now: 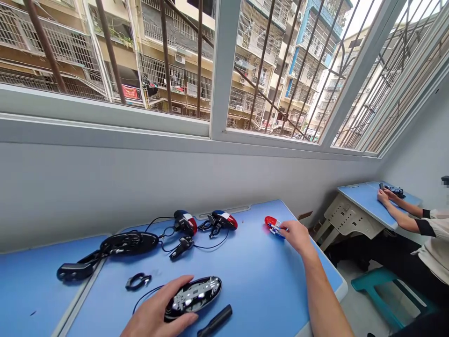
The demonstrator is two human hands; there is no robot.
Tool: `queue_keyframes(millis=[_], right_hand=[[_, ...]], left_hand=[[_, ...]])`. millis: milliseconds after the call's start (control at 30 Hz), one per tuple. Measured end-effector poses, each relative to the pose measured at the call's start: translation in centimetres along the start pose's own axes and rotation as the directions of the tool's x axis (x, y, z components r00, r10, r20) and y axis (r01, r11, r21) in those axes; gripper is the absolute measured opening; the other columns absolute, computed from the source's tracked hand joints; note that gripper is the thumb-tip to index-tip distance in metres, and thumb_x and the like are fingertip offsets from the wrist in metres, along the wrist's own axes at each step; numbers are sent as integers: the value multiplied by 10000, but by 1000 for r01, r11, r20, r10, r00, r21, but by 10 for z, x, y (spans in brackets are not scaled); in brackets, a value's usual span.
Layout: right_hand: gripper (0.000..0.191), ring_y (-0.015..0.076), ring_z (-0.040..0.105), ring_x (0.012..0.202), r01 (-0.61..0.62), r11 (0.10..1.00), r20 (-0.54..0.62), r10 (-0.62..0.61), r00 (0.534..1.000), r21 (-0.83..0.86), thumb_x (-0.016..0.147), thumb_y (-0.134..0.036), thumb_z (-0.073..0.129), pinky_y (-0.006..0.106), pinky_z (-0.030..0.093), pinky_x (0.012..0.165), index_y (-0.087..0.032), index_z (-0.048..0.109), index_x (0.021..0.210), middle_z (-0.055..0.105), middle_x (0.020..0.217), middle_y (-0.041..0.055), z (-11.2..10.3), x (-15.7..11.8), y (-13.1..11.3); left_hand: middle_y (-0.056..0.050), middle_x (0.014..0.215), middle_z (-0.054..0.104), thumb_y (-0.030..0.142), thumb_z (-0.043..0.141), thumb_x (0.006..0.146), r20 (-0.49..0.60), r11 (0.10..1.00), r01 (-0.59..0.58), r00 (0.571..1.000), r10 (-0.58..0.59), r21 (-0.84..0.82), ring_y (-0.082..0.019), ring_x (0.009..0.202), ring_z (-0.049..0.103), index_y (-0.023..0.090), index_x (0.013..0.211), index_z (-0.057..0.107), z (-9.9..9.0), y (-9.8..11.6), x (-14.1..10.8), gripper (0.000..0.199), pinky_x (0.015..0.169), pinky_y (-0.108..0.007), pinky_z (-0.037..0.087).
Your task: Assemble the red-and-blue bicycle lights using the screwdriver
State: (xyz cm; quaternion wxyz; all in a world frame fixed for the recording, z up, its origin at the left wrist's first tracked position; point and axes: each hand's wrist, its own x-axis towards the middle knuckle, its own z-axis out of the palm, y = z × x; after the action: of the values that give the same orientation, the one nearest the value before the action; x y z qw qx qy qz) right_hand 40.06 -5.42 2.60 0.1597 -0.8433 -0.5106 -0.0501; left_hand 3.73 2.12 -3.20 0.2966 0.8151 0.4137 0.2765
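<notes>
My left hand [157, 306] grips an opened black oval housing [192, 297] with metal parts inside and a thin black wire trailing from it. A black tool handle [215, 320] lies just right of that hand. My right hand [298, 236] pinches a small red, white and blue lamp shell [272, 226] at the far side of the blue desk [245, 281]. Between my hands lie two assembled red-white-blue lamps [184, 223] [224, 220], a black clamp [138, 281], a black bracket [181, 247] and a black housing [129, 243] joined to wires.
A second blue desk [368, 201] stands at the right, where a co-worker's hands [386, 196] rest on black cables. A teal stool [386, 290] sits on the floor. A grey wall and a barred window [224, 65] bound the desk's far edge.
</notes>
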Motion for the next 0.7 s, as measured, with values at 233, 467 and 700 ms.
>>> queue_keyframes(millis=[233, 467, 700], right_hand=[[160, 209, 637, 769, 32, 998, 123, -25, 992, -49, 821, -226, 583, 240, 282, 541, -250, 735, 865, 719, 828, 35, 10, -1, 11], [173, 238, 618, 842, 75, 997, 131, -78, 988, 25, 804, -160, 576, 264, 325, 587, -218, 721, 879, 704, 878, 63, 16, 0, 19], [176, 230, 592, 864, 53, 946, 41, -69, 997, 320, 771, -234, 569, 288, 419, 708, -228, 702, 887, 682, 853, 52, 17, -1, 22]], left_hand=[[-82, 1267, 632, 331, 640, 674, 186, 992, 121, 975, -125, 31, -320, 1168, 561, 193, 1212, 616, -16, 22, -7, 557, 985, -395, 457], [-42, 1207, 662, 232, 631, 688, 247, 987, 134, 963, -110, -83, -274, 1105, 592, 230, 1176, 622, -26, 44, -8, 489, 970, -352, 453], [-16, 1194, 676, 240, 592, 668, 203, 990, 93, 977, -70, -108, -284, 1109, 597, 261, 1168, 640, -14, 20, -5, 503, 957, -357, 467]])
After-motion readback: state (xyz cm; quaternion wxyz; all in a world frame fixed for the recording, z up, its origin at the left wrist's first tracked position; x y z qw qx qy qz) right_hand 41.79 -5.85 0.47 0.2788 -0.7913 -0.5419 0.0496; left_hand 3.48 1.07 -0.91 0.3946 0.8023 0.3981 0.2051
